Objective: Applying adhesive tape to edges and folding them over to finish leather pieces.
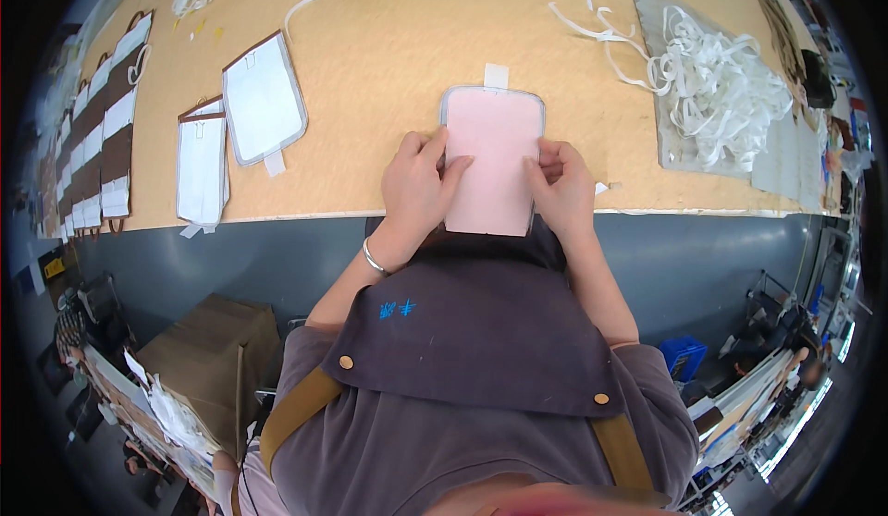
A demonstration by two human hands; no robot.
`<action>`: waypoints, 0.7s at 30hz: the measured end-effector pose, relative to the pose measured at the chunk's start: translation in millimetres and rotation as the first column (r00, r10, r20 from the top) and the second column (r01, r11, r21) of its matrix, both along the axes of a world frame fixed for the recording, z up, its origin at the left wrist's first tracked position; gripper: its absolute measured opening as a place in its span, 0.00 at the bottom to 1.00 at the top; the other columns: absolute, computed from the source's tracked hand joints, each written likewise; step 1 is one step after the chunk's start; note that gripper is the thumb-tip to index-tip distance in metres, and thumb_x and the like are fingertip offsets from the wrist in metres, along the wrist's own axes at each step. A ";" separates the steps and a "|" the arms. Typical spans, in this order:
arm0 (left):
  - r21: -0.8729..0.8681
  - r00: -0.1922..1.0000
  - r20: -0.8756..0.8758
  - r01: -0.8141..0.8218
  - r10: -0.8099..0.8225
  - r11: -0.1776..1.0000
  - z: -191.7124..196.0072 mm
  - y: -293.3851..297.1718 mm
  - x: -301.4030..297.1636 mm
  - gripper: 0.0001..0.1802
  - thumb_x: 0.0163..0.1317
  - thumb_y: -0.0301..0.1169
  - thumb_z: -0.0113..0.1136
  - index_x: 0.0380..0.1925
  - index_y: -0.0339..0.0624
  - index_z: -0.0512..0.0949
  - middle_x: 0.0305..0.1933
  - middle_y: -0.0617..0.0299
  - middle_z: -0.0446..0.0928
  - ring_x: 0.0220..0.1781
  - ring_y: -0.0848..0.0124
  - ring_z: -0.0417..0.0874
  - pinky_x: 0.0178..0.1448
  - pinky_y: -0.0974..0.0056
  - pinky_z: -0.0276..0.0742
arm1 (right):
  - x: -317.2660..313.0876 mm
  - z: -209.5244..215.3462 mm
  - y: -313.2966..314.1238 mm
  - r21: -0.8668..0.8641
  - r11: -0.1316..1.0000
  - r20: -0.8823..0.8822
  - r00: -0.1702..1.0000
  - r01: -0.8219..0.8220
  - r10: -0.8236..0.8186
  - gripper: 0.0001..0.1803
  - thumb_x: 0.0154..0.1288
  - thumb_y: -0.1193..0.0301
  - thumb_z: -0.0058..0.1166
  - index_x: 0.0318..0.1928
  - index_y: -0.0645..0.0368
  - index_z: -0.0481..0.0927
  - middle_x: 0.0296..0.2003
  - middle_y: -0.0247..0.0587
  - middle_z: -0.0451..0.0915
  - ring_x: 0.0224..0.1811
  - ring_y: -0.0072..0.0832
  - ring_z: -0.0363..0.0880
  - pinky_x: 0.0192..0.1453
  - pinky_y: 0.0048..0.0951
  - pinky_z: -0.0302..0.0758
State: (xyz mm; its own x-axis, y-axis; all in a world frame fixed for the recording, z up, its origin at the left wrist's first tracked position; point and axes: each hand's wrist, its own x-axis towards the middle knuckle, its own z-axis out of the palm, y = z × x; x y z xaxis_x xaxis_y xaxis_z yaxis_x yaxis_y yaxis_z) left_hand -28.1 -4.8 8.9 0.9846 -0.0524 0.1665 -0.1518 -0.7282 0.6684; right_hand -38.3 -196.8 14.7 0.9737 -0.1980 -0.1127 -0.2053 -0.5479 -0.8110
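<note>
Pink panel (490,169), edges in the pinch of left fingers (454,175) and right fingers (536,180), white strips (712,95) rightward, white panels (264,100) leftward.

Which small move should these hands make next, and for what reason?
Perhaps slide the pink panel slightly forward: its lower end appears to stick out past the near edge of the table, while the left hand and right hand hold its sides.

Lettering: two blue characters (398,309) stood on my dark apron (481,331), closer to me than my left fingers (432,149), upside down to me | Marks: I saw a small T-shaped outline (251,66) near the top of a white panel (264,104), another on a folded white piece (200,169), both left of those fingers
</note>
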 end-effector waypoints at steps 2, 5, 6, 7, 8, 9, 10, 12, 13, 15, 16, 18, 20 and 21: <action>0.019 1.000 -0.008 0.001 -0.001 1.000 1.2 -0.1 -0.3 0.22 0.48 0.36 0.67 0.41 0.34 0.78 0.28 0.62 0.72 0.22 0.74 0.76 0.26 0.71 0.73 | -1.2 -1.6 0.5 0.004 1.000 0.001 1.000 0.001 -0.001 0.15 0.53 0.72 0.58 0.41 0.66 0.76 0.30 0.41 0.76 0.23 0.24 0.77 0.29 0.25 0.74; 0.025 1.000 -0.014 0.004 -0.004 1.000 1.6 0.3 -1.2 0.22 0.48 0.35 0.67 0.42 0.35 0.78 0.27 0.62 0.71 0.22 0.73 0.76 0.26 0.71 0.73 | -3.2 -7.3 -0.4 0.012 1.000 0.010 1.000 0.005 -0.005 0.15 0.54 0.72 0.58 0.41 0.66 0.76 0.30 0.41 0.76 0.23 0.24 0.76 0.29 0.25 0.74; 0.024 1.000 -0.014 0.004 -0.003 1.000 0.9 0.6 -1.6 0.22 0.48 0.35 0.67 0.42 0.35 0.78 0.27 0.62 0.71 0.22 0.73 0.76 0.26 0.71 0.73 | -3.7 -8.5 -0.6 0.017 1.000 0.018 1.000 0.007 -0.007 0.15 0.54 0.72 0.58 0.41 0.66 0.76 0.30 0.40 0.76 0.23 0.23 0.76 0.29 0.24 0.74; 0.017 1.000 -0.009 0.001 -0.001 1.000 -0.3 1.0 -2.3 0.22 0.48 0.36 0.67 0.42 0.35 0.78 0.27 0.62 0.71 0.22 0.73 0.76 0.26 0.71 0.73 | -4.2 -7.8 -0.4 0.016 1.000 0.018 1.000 0.007 -0.007 0.15 0.54 0.72 0.58 0.41 0.66 0.76 0.30 0.40 0.76 0.23 0.23 0.76 0.29 0.24 0.74; 0.010 1.000 -0.006 -0.001 0.001 1.000 -1.0 1.2 -2.8 0.22 0.48 0.36 0.67 0.42 0.35 0.78 0.27 0.62 0.71 0.22 0.73 0.76 0.26 0.70 0.73 | -4.6 -6.5 0.1 0.017 1.000 0.019 1.000 0.009 -0.009 0.15 0.54 0.72 0.58 0.41 0.66 0.76 0.29 0.40 0.76 0.24 0.23 0.76 0.29 0.24 0.74; 0.010 1.000 -0.006 -0.002 0.002 1.000 -0.6 1.5 -3.0 0.22 0.48 0.36 0.67 0.42 0.35 0.78 0.27 0.62 0.71 0.22 0.73 0.76 0.26 0.70 0.73 | -4.7 -5.2 0.5 0.017 1.000 0.020 1.000 0.010 -0.010 0.15 0.53 0.72 0.58 0.41 0.66 0.76 0.29 0.40 0.76 0.24 0.23 0.76 0.29 0.24 0.74; 0.023 1.000 -0.019 0.000 0.000 1.000 0.4 1.8 -3.1 0.23 0.48 0.36 0.67 0.42 0.35 0.78 0.27 0.62 0.72 0.22 0.73 0.76 0.26 0.70 0.73 | -4.4 -3.5 0.6 0.018 1.000 0.018 1.000 0.010 -0.010 0.15 0.53 0.72 0.58 0.41 0.66 0.76 0.29 0.40 0.76 0.24 0.23 0.76 0.29 0.24 0.74; 0.038 0.999 -0.037 0.001 0.000 0.999 1.9 2.3 -3.2 0.23 0.48 0.37 0.67 0.42 0.36 0.78 0.27 0.62 0.72 0.22 0.73 0.77 0.27 0.70 0.73 | -3.3 0.5 1.4 0.029 0.999 -0.031 0.999 0.015 -0.014 0.16 0.53 0.71 0.58 0.41 0.66 0.75 0.28 0.40 0.77 0.24 0.23 0.77 0.30 0.24 0.74; 0.025 0.999 -0.051 -0.005 0.006 1.000 2.0 2.2 -2.2 0.23 0.47 0.37 0.67 0.42 0.36 0.78 0.27 0.62 0.72 0.22 0.73 0.77 0.27 0.70 0.73 | -2.0 2.6 1.4 0.030 0.999 -0.037 0.999 0.013 -0.012 0.16 0.53 0.71 0.58 0.41 0.66 0.75 0.28 0.40 0.77 0.24 0.23 0.77 0.30 0.24 0.74; 0.015 0.997 -0.074 -0.012 0.013 1.000 2.2 2.2 -0.1 0.23 0.47 0.37 0.68 0.42 0.36 0.79 0.27 0.62 0.73 0.23 0.73 0.77 0.27 0.70 0.73 | 1.5 4.9 0.0 0.021 1.000 -0.070 0.998 -0.008 0.010 0.16 0.54 0.71 0.58 0.41 0.66 0.75 0.27 0.40 0.78 0.24 0.24 0.77 0.30 0.25 0.74; 0.005 0.996 -0.087 -0.011 0.011 1.000 2.4 2.3 1.3 0.23 0.46 0.37 0.68 0.41 0.36 0.79 0.26 0.62 0.73 0.23 0.73 0.77 0.28 0.69 0.74 | 1.6 4.1 -0.7 0.023 1.000 -0.079 0.997 -0.010 0.012 0.16 0.54 0.71 0.58 0.41 0.66 0.75 0.27 0.40 0.78 0.24 0.24 0.77 0.30 0.25 0.74; -0.002 0.994 -0.110 -0.014 0.014 1.000 2.3 2.9 3.8 0.23 0.46 0.37 0.68 0.41 0.36 0.79 0.26 0.62 0.73 0.23 0.73 0.76 0.28 0.69 0.74 | 1.5 1.6 -1.9 0.020 1.000 -0.064 0.998 -0.008 0.010 0.16 0.54 0.70 0.58 0.41 0.67 0.75 0.26 0.39 0.78 0.24 0.24 0.77 0.31 0.25 0.74; -0.012 0.993 -0.118 -0.005 0.003 1.000 1.3 3.8 5.8 0.24 0.45 0.37 0.69 0.41 0.35 0.79 0.25 0.62 0.73 0.23 0.73 0.76 0.29 0.69 0.74 | 3.7 -0.2 -3.5 0.024 1.000 -0.068 0.998 -0.015 0.016 0.16 0.54 0.70 0.58 0.42 0.67 0.75 0.26 0.40 0.78 0.24 0.24 0.77 0.31 0.25 0.74; -0.010 0.992 -0.128 -0.009 0.007 1.000 -1.0 4.0 6.5 0.24 0.45 0.37 0.69 0.41 0.35 0.79 0.25 0.62 0.73 0.23 0.73 0.76 0.29 0.69 0.74 | 3.9 -0.7 -3.7 0.023 1.000 -0.062 0.998 -0.016 0.017 0.16 0.54 0.70 0.58 0.42 0.67 0.75 0.26 0.40 0.78 0.24 0.24 0.77 0.31 0.25 0.74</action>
State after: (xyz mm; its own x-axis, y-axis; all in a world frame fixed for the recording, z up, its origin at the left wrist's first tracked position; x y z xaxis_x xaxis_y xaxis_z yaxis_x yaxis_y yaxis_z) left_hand -21.5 -0.8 7.9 0.9983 -0.0434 0.0400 -0.0590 -0.7221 0.6893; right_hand -34.4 -200.5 13.9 0.9677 -0.1787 -0.1776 -0.2470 -0.5330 -0.8093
